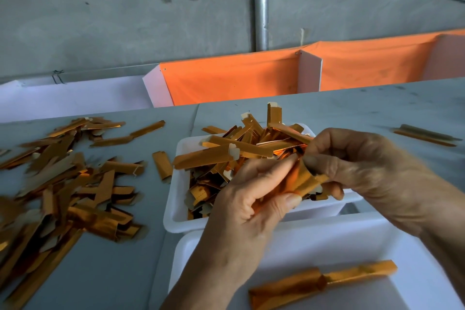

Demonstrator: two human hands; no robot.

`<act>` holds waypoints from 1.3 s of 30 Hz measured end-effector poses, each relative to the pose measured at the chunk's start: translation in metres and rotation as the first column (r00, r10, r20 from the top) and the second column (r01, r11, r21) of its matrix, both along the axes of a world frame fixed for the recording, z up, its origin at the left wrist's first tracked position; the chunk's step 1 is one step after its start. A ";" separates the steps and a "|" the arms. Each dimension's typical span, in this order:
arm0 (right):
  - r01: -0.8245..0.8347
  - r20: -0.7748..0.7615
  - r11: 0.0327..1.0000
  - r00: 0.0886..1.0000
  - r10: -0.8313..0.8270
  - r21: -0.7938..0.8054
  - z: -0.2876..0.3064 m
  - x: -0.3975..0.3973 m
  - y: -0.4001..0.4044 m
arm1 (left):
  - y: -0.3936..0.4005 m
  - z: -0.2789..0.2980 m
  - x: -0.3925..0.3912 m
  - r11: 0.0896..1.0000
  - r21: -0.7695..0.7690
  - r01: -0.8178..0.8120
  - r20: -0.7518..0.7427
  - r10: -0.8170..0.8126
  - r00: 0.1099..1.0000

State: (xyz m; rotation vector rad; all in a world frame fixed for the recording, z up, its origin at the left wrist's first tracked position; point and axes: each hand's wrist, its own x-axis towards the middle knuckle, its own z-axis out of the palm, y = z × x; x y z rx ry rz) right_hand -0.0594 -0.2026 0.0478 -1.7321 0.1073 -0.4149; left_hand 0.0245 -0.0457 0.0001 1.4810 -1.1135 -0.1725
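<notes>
Both hands work one gold foil strip, held just above the near rim of the full white bin. The left hand pinches its lower end between thumb and fingers, and the right hand curls round its upper end from three o'clock. The step looks like folding the strip into shape. Next, I judge, a firm crease, then a drop into the near tray at six o'clock, beside the long gold piece. A loose pile lies at nine o'clock on the tabletop.

Left hand and right hand cover most of the gold strip; loose pile is motion-blurred and cut off at left edge.
</notes>
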 end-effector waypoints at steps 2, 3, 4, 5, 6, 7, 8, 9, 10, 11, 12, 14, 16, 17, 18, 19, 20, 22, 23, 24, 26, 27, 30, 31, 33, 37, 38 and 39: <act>-0.019 0.015 0.998 1.000 0.019 0.059 -0.005 0.001 -0.001 | -0.001 0.000 0.001 1.000 0.005 -0.002 -0.016 0.003 1.000; -0.049 0.026 0.993 0.999 0.046 0.107 -0.007 0.001 -0.002 | -0.001 0.000 0.001 1.000 0.007 0.001 -0.024 -0.001 1.000; -0.092 0.041 0.984 0.995 0.087 0.155 -0.010 0.000 -0.004 | -0.002 0.000 0.000 1.000 0.002 0.007 -0.039 -0.007 0.999; -0.139 0.057 0.970 0.990 0.130 0.199 -0.011 0.000 -0.007 | -0.002 0.000 -0.001 1.000 -0.010 0.012 -0.057 -0.013 0.998; -0.183 0.072 0.955 0.983 0.171 0.234 -0.012 -0.001 -0.009 | -0.002 0.000 -0.001 1.000 -0.020 0.013 -0.071 -0.015 0.997; -0.219 0.078 0.941 0.975 0.206 0.259 -0.012 -0.002 -0.011 | -0.002 0.000 -0.001 1.000 -0.026 0.009 -0.075 -0.011 0.997; -0.247 0.082 0.932 0.969 0.233 0.267 -0.011 -0.003 -0.013 | -0.002 0.000 0.000 1.000 -0.028 0.001 -0.066 -0.003 0.998; -0.266 0.080 0.928 0.964 0.254 0.262 -0.010 -0.004 -0.015 | -0.002 0.000 0.001 1.000 -0.026 -0.006 -0.051 0.004 0.999; -0.285 0.076 0.927 0.959 0.275 0.245 -0.010 -0.004 -0.016 | -0.001 -0.001 0.001 1.000 -0.023 -0.007 -0.041 0.006 0.999; -0.285 0.073 0.931 0.958 0.276 0.227 -0.010 -0.004 -0.016 | -0.001 0.000 0.002 1.000 -0.019 -0.004 -0.032 0.003 0.999; -0.266 0.073 0.939 0.964 0.256 0.217 -0.010 -0.004 -0.015 | -0.001 0.000 0.002 1.000 -0.015 0.001 -0.020 -0.001 1.000; -0.220 0.078 0.954 0.975 0.208 0.206 -0.010 -0.004 -0.013 | 0.000 0.002 0.000 1.000 -0.007 -0.002 0.021 0.003 1.000; -0.174 0.070 0.968 0.984 0.163 0.183 -0.010 -0.004 -0.010 | 0.000 0.004 -0.001 1.000 0.003 -0.024 0.101 0.024 0.995; -0.155 0.063 0.975 0.987 0.146 0.163 -0.009 -0.005 -0.008 | -0.001 0.004 -0.001 0.999 0.010 -0.041 0.150 0.039 0.988; -0.136 0.057 0.981 0.990 0.129 0.136 -0.008 -0.005 -0.006 | -0.001 0.005 -0.001 0.998 0.020 -0.062 0.202 0.056 0.978; -0.109 0.049 0.989 0.993 0.105 0.099 -0.007 -0.006 -0.005 | -0.002 0.005 -0.001 0.996 0.028 -0.086 0.254 0.076 0.964; -0.075 0.041 0.996 0.996 0.073 0.046 -0.007 -0.006 -0.005 | -0.002 0.005 -0.002 0.993 0.036 -0.111 0.303 0.095 0.948; -0.009 0.032 0.998 0.999 0.011 -0.055 -0.007 -0.004 -0.004 | -0.004 0.005 -0.002 0.986 0.055 -0.154 0.375 0.123 0.919; 0.007 0.028 0.997 1.000 -0.005 -0.076 -0.008 -0.004 -0.004 | -0.004 0.006 -0.003 0.984 0.062 -0.169 0.400 0.131 0.907; 0.004 0.025 0.998 1.000 -0.002 -0.068 -0.009 -0.003 -0.004 | -0.004 0.006 -0.003 0.981 0.064 -0.182 0.421 0.138 0.896; -0.066 0.026 0.995 0.998 0.065 0.072 -0.011 -0.004 -0.005 | -0.004 0.007 -0.003 0.977 0.062 -0.206 0.453 0.156 0.878; -0.121 0.035 0.977 0.993 0.117 0.174 -0.011 -0.004 -0.007 | -0.004 0.008 -0.003 0.974 0.061 -0.217 0.463 0.165 0.871; -0.227 0.052 0.901 0.973 0.223 0.370 -0.010 -0.003 -0.013 | -0.003 0.011 -0.003 0.968 0.063 -0.243 0.495 0.182 0.850; -0.238 0.057 0.889 0.971 0.234 0.390 -0.012 -0.003 -0.014 | -0.002 0.011 -0.003 0.967 0.067 -0.247 0.506 0.180 0.844; -0.243 0.060 0.877 0.969 0.240 0.413 -0.015 -0.002 -0.014 | -0.002 0.011 -0.003 0.966 0.076 -0.248 0.516 0.175 0.839; -0.219 0.040 0.876 0.974 0.224 0.430 -0.016 -0.001 -0.012 | -0.003 0.011 -0.004 0.965 0.075 -0.250 0.525 0.175 0.833; -0.219 0.038 0.877 0.974 0.225 0.428 -0.015 -0.001 -0.012 | -0.003 0.011 -0.003 0.966 0.074 -0.249 0.531 0.173 0.830; -0.216 0.034 0.880 0.974 0.223 0.424 -0.015 0.000 -0.012 | -0.003 0.011 -0.003 0.965 0.074 -0.250 0.542 0.172 0.823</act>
